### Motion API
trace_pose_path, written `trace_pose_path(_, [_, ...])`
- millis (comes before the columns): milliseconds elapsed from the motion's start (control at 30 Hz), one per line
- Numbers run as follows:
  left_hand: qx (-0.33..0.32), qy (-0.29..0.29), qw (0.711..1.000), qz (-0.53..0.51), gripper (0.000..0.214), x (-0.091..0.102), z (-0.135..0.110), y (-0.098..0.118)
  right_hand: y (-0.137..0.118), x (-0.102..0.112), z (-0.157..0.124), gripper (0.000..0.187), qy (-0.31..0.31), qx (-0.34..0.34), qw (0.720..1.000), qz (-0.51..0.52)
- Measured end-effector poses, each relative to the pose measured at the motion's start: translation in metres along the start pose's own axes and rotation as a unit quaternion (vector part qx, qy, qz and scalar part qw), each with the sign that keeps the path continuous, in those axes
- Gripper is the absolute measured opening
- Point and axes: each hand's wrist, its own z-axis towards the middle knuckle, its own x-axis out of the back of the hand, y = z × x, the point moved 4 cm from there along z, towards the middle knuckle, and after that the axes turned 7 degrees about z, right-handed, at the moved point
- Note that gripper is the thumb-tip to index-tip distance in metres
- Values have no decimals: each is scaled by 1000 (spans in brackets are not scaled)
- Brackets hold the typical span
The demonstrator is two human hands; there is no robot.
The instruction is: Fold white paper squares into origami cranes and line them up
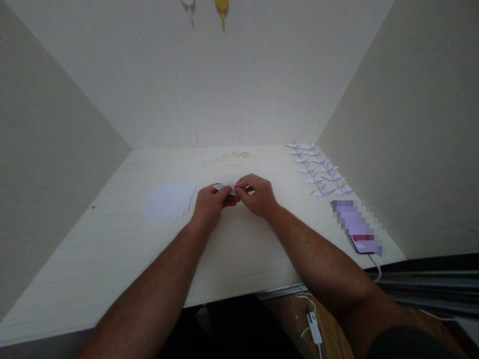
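Observation:
A small folded piece of white paper sits just above the middle of the pale wooden desk. My left hand pinches its left end with closed fingers. My right hand pinches its right end the same way. Most of the paper is hidden behind my fingers. A stack of flat white sheets lies just left of my left hand.
Several folded paper cranes stand in rows at the back right of the desk. A phone with a white cable lies at the right front edge. Walls close the desk in on three sides. Two objects hang on the back wall.

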Motion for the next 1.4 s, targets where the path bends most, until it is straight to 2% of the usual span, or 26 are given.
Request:
trace_pose_path(100, [-28,-10,999,39,22,0,-1,3,10,2,2,9,33,-102,993,55])
trace_pose_path(200, [-53,-1,996,76,22,1,-2,7,20,-1,4,12,9,-174,978,118])
trace_pose_path(300, [-61,15,994,89,22,3,-2,7,25,-4,4,11,-16,-207,966,156])
trace_pose_path(467, [-47,18,996,76,21,4,-1,6,24,-4,3,12,-27,-207,965,160])
trace_pose_path(633, [-44,17,995,85,19,3,-2,8,23,-2,2,14,-34,-194,973,118])
trace_pose_path(933, [-41,8,997,71,23,4,0,3,17,-5,-1,15,-16,-153,986,62])
trace_pose_path(1167, [-56,-2,997,57,22,3,0,3,15,-6,-3,13,5,-158,986,55])
trace_pose_path(1400, [-57,16,995,74,20,6,-1,3,16,-7,-3,16,-20,-168,983,71])
